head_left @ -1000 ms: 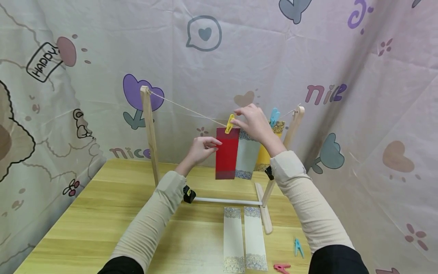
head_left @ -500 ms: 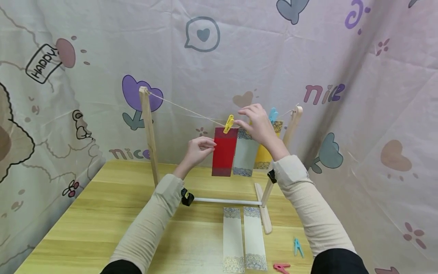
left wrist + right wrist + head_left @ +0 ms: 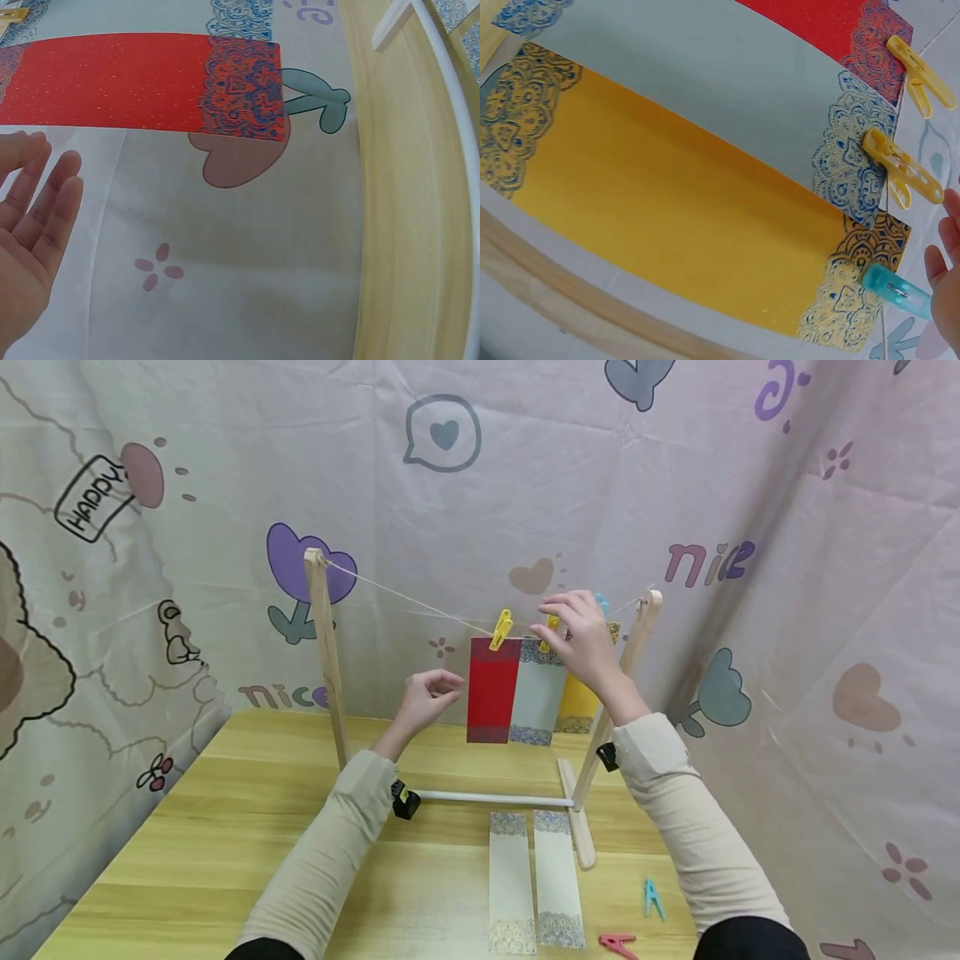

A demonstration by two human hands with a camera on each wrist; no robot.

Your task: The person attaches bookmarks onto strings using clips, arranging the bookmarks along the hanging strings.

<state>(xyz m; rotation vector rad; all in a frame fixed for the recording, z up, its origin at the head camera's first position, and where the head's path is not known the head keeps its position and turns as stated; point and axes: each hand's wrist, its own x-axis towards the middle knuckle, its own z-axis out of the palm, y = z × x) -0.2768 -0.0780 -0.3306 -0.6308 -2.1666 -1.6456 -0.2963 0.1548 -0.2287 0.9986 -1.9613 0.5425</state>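
Observation:
A red card point(image 3: 492, 689) with patterned ends hangs from the string point(image 3: 408, 599) by a yellow clothespin point(image 3: 501, 630). Beside it hang a pale blue-grey card point(image 3: 537, 697) under a second yellow clothespin point(image 3: 904, 165) and a yellow card point(image 3: 682, 202) under a blue clothespin point(image 3: 896, 291). My left hand point(image 3: 429, 700) is just left of the red card, fingers bent loosely, holding nothing. Up by the second yellow clothespin, my right hand point(image 3: 585, 639) has thumb and fingers apart with nothing between them; it partly hides the blue clothespin and the yellow card.
Two wooden posts, left point(image 3: 326, 652) and right point(image 3: 637, 635), carry the string, with a white rod point(image 3: 487, 798) low between them. On the table point(image 3: 187, 827) lie two pale patterned cards point(image 3: 512, 881), a blue clothespin point(image 3: 652, 899) and a pink clothespin point(image 3: 617, 943).
My right hand has moved right, away from the yellow clothespin on the red card. The left hand has drawn left off the red card, which hangs free.

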